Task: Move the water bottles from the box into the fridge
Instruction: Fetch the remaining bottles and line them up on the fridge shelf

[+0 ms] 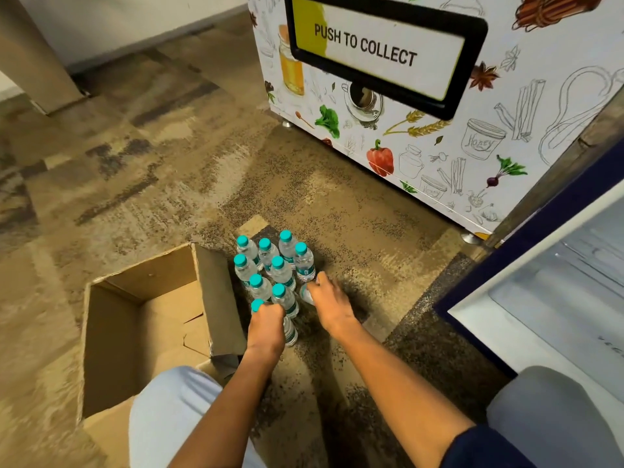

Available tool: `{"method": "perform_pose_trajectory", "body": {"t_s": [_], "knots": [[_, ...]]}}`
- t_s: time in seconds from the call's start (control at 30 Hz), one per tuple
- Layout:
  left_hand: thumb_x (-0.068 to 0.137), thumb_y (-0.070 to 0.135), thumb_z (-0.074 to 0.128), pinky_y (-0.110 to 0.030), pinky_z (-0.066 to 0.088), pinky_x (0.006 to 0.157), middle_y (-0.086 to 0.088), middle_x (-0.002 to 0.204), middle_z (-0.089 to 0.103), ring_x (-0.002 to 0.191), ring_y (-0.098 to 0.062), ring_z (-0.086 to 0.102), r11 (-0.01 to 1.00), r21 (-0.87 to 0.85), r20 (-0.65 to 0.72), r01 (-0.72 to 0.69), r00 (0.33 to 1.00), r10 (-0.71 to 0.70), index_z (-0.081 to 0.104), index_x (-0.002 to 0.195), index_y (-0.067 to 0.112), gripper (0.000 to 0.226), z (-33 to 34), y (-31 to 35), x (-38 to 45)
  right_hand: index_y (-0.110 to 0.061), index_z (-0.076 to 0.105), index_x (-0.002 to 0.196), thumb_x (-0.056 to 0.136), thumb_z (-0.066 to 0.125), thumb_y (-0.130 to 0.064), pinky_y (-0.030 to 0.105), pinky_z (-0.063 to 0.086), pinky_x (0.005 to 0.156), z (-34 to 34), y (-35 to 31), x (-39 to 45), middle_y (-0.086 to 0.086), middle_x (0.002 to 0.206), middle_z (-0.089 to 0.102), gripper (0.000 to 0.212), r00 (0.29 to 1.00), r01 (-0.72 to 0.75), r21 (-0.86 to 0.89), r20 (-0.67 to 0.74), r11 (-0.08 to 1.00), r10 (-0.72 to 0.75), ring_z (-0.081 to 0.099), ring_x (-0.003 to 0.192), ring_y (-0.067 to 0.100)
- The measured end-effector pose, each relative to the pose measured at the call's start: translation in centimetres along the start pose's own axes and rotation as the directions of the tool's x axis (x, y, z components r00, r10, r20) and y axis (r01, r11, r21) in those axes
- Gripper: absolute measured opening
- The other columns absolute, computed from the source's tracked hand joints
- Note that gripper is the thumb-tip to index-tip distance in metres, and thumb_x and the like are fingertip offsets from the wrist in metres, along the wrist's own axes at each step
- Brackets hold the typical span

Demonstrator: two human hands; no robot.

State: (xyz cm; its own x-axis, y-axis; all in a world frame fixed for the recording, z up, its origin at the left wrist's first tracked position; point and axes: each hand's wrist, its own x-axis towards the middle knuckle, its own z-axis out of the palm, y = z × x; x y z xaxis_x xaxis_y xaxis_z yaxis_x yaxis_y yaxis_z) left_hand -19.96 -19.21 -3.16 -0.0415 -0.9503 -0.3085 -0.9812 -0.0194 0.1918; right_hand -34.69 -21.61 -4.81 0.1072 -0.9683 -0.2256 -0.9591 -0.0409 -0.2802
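Patterned carpet (141,184), vending machine (456,136) behind bottles (282,270), open box (145,325)

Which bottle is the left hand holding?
Find the open cardboard box on the carpet. A cluster of teal-capped water bottles stands beside its right wall. The left hand grips the nearest bottle, the one closest to the person's knees.

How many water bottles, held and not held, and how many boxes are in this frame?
Free-standing bottles: 8
Left-hand bottle, gripped by the left hand: 1
Right-hand bottle, gripped by the right hand: 1
Cardboard box: 1
Total: 11
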Motion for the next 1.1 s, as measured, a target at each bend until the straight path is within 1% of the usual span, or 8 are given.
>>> {"method": "perform_pose_trajectory", "body": {"t_s": [0.07, 0.17, 0.4, 0.53, 0.63, 0.83, 1.0, 1.1], "knots": [[0.09, 0.001, 0.051, -0.036, 0.051, 0.084, -0.016, 0.11, 0.062, 0.101, -0.031, 0.06, 1.0, -0.004, 0.0, -0.014, 1.0, 0.014, 0.064, 0.107, 0.006, 0.021, 0.0, 0.1, 0.0, -0.01, 0.053, 0.126, 0.088, 0.06, 0.006, 0.041, 0.056, 0.082, 0.4, 0.9, -0.9, 0.013, 0.126, 0.043, 0.042, 1.0, -0.019, 0.027, 0.006, 0.999, 0.019, 0.062, 0.1, 0.033], [0.091, 0.002, 0.054, -0.034, 0.051, 0.086, -0.014, 0.112, 0.061, 0.103, -0.027, 0.06, 0.999, 0.009, 0.005, -0.05, 0.999, 0.05, 0.063, 0.11, 0.008, 0.022, -0.1, 0.2, -0.3, -0.012, 0.051, 0.13, 0.087, 0.064, 0.004, 0.041, 0.056, 0.087, 0.7, 2.4, -2.1, 0.01, 0.127, 0.044, 0.047, 0.998, -0.056, 0.091, 0.027, 0.994, 0.054, 0.064, 0.103, 0.034], [0.094, 0.006, 0.051, -0.033, 0.052, 0.082, -0.013, 0.109, 0.063, 0.097, -0.024, 0.061, 0.989, 0.098, 0.075, -0.111, 0.992, 0.104, 0.062, 0.103, 0.009, 0.015, -1.0, 1.1, -1.3, -0.008, 0.059, 0.122, 0.088, 0.065, 0.003, 0.032, 0.055, 0.089, -0.1, 5.3, -4.6, 0.006, 0.124, 0.051, 0.036, 0.994, -0.104, 0.212, -0.003, 0.972, 0.107, 0.061, 0.102, 0.023], [0.093, 0.01, 0.051, -0.033, 0.05, 0.084, -0.014, 0.115, 0.059, 0.104, -0.026, 0.06, 0.963, 0.194, 0.154, -0.187, 0.975, 0.159, 0.06, 0.108, 0.008, 0.018, -1.0, 2.5, -2.3, -0.007, 0.06, 0.121, 0.085, 0.072, -0.005, 0.024, 0.05, 0.083, -0.9, 7.6, -6.5, 0.005, 0.127, 0.051, 0.038, 0.99, -0.138, 0.252, 0.051, 0.958, 0.13, 0.06, 0.102, 0.022], [0.089, 0.012, 0.055, -0.033, 0.053, 0.085, -0.013, 0.114, 0.062, 0.103, -0.026, 0.062, 0.941, 0.224, 0.176, -0.254, 0.96, 0.217, 0.062, 0.108, 0.009, 0.02, -1.2, 4.2, -3.0, -0.008, 0.062, 0.122, 0.083, 0.076, -0.015, 0.027, 0.053, 0.085, -2.1, 9.1, -7.8, 0.007, 0.122, 0.056, 0.042, 0.98, -0.197, 0.259, 0.092, 0.946, 0.179, 0.061, 0.102, 0.022], [0.082, 0.018, 0.066, -0.038, 0.057, 0.081, -0.01, 0.104, 0.067, 0.095, -0.026, 0.066, 0.887, 0.229, 0.191, -0.402, 0.912, 0.364, 0.066, 0.105, 0.012, 0.024, -3.7, 9.5, -3.4, -0.008, 0.063, 0.111, 0.082, 0.078, -0.026, 0.031, 0.056, 0.077, -5.4, 11.8, -10.6, 0.01, 0.108, 0.066, 0.037, 0.953, -0.294, 0.221, 0.136, 0.93, 0.27, 0.065, 0.096, 0.023], [0.077, 0.021, 0.071, -0.036, 0.057, 0.081, -0.008, 0.104, 0.069, 0.094, -0.025, 0.066, 0.83, 0.183, 0.192, -0.527, 0.847, 0.496, 0.068, 0.109, 0.016, 0.032, -6.5, 14.5, -3.5, -0.01, 0.068, 0.103, 0.076, 0.082, -0.025, 0.028, 0.047, 0.066, -9.2, 14.3, -13.0, 0.008, 0.105, 0.067, 0.034, 0.952, -0.305, 0.256, 0.08, 0.917, 0.294, 0.061, 0.085, 0.019], [0.077, 0.022, 0.071, -0.034, 0.056, 0.084, -0.009, 0.109, 0.069, 0.099, -0.024, 0.065, 0.771, 0.172, 0.197, -0.614, 0.788, 0.583, 0.068, 0.113, 0.016, 0.037, -8.4, 17.6, -3.7, -0.012, 0.07, 0.099, 0.073, 0.085, -0.028, 0.028, 0.051, 0.067, -12.1, 15.5, -14.4, 0.008, 0.105, 0.067, 0.034, 0.956, -0.29, 0.262, 0.039, 0.92, 0.29, 0.064, 0.088, 0.02]]}}
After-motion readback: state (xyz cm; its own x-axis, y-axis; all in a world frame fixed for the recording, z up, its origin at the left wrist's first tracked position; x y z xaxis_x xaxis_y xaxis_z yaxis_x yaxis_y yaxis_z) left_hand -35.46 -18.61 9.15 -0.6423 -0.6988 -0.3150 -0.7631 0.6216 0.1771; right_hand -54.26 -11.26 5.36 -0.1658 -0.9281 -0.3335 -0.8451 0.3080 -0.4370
